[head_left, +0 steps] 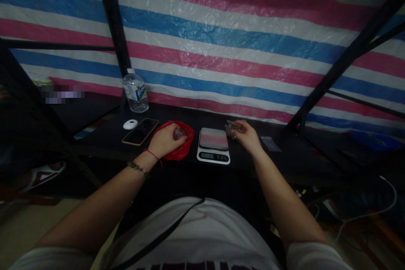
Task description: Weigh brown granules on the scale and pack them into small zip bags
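A small clear plastic bag [179,133] is pinched between the thumb and fingers of my left hand [165,140]. That hand is over an open red plastic bag [186,148], whose contents I cannot make out. To the right of the red bag stands a white digital kitchen scale [214,158] with a bare metal plate; its display is too dim to read. Beyond the scale's right side, my right hand [248,137] has its fingers closed on small clear bags [232,128] with something brownish inside. A flat clear bag [271,144] lies on the table to the right of this hand.
On the black table [249,159], a phone [140,131] and a white round case [130,124] lie left of the red bag. A clear bottle [136,93] stands behind them. Dark metal posts [112,21] and a striped plastic sheet [215,50] bound the workspace.
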The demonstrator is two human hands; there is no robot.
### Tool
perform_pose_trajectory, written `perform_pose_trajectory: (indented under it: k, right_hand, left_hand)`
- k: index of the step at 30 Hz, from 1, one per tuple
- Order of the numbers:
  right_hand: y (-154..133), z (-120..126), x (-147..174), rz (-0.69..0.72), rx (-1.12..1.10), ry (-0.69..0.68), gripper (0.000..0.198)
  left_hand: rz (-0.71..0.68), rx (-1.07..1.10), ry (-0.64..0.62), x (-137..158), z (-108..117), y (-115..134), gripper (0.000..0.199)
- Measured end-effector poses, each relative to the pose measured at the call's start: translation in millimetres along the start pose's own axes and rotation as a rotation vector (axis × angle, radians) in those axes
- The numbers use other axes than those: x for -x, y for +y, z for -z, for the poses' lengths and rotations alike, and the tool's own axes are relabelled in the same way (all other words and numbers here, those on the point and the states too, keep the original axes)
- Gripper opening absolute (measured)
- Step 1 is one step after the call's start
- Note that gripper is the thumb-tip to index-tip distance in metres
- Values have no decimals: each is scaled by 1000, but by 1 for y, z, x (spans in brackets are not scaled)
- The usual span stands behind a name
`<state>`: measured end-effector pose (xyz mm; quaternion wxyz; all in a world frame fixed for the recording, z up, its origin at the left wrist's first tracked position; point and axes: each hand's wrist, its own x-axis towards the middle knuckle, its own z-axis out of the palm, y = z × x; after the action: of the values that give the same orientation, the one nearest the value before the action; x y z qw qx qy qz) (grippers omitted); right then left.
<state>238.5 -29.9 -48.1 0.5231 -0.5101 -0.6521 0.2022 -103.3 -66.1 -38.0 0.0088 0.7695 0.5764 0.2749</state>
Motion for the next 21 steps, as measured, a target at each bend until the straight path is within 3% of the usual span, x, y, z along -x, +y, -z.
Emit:
perform_pose_trajectory:
  k: [10,21]
  right_hand:
    - [7,-29,10,-10,136,-86,43]
    - [-6,-22,8,43,133,11,41]
  left_hand:
    - [19,40,-2,1,3,3,43]
    - [13,19,4,2,4,2,43]
